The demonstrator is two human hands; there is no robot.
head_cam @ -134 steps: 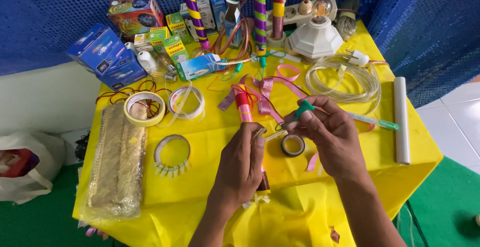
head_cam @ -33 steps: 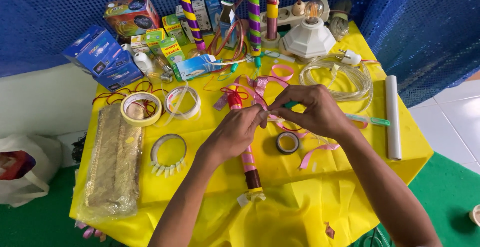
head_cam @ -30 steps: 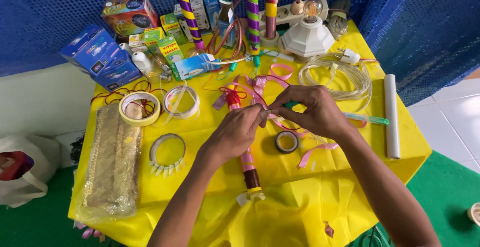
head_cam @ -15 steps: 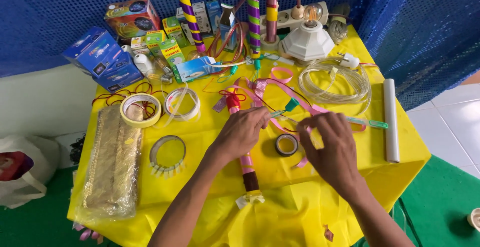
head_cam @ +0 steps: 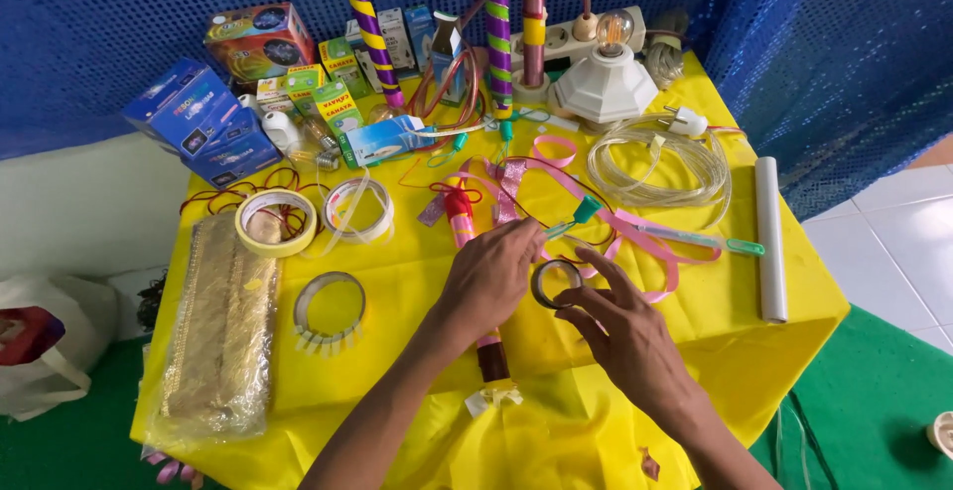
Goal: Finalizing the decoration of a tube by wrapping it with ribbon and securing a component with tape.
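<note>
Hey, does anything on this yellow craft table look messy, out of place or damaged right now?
Nothing looks damaged or spilled. It is cluttered: pink ribbon trails loosely across the yellow tablecloth beside the right hand, which is on a small tape roll.

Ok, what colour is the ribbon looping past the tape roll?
Pink ribbon, clearest in the head view, beside the small tape roll.
</note>
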